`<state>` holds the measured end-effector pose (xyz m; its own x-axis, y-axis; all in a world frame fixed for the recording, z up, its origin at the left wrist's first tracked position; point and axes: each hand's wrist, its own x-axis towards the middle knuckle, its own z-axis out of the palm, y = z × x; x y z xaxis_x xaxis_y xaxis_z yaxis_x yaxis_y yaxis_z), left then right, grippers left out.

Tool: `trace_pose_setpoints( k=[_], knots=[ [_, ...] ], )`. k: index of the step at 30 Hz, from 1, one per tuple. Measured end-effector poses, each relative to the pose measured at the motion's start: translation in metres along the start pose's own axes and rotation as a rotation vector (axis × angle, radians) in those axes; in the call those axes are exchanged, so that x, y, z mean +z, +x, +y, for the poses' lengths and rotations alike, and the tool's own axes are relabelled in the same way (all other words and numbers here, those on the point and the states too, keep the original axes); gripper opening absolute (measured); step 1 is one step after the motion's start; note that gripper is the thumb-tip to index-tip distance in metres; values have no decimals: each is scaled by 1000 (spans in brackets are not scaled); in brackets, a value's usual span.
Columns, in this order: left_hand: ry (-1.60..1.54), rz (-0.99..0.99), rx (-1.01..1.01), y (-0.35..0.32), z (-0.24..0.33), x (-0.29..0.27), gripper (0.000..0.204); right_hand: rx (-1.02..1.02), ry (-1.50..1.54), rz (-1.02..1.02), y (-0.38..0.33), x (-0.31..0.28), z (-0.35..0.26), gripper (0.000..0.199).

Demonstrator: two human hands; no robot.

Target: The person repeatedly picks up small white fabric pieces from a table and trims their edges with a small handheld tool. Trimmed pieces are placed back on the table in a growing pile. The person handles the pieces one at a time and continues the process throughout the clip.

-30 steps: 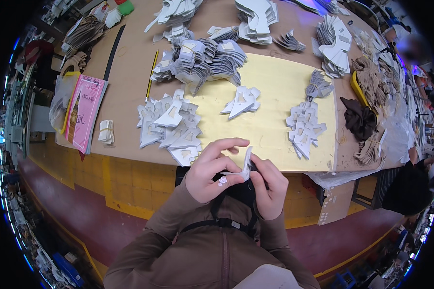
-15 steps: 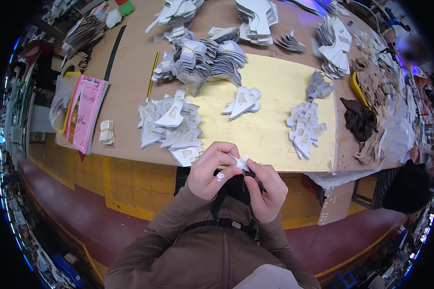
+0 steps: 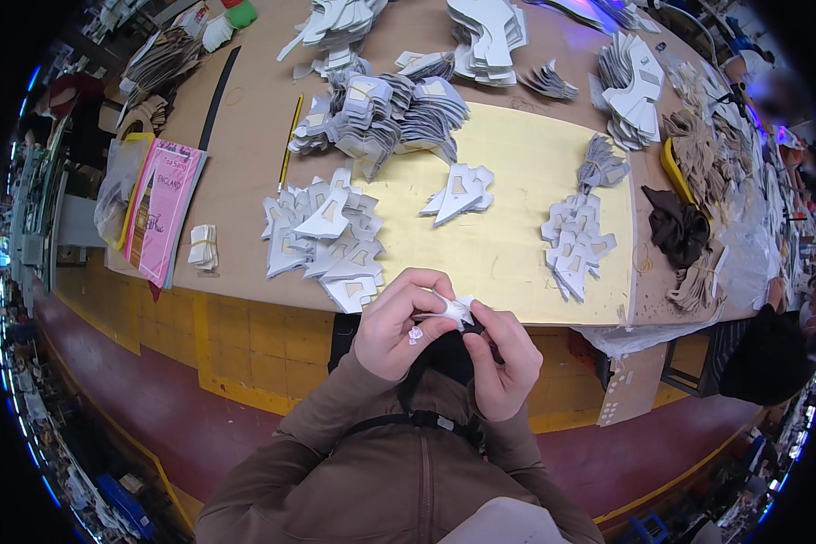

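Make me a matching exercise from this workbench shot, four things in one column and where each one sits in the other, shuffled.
Things:
1. small white piece
2. pink booklet
3. dark brown cloth
4. yellow mat

Places:
A. at the left end of the table, near its front edge
B. pinched between the left hand and right hand
C. in the middle of the table, under the grey cut-out shapes
D. on the right side of the table, just past the mat's right edge

Pairs: 1-B, 2-A, 3-D, 4-C
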<state>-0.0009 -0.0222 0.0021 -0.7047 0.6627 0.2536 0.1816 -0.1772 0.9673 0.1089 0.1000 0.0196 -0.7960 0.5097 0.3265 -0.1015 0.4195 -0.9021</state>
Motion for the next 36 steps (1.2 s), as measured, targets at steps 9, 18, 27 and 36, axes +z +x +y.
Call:
trace_pose_setpoints(
  k=[9,18,27,36],
  knots=[
    [5,38,6,4,4,5,10,-69,-44,36,0,1,7,32],
    [-214,34,-332,-4,4,9,10,394,418,59,-6,3,8,20],
    [169,35,-289,4,-6,6,10,255,316,-21,-6,2,9,25],
    [574,-1,-71,6,-7,-28,17,-48,-490,-569,12,-6,0,41]
  ],
)
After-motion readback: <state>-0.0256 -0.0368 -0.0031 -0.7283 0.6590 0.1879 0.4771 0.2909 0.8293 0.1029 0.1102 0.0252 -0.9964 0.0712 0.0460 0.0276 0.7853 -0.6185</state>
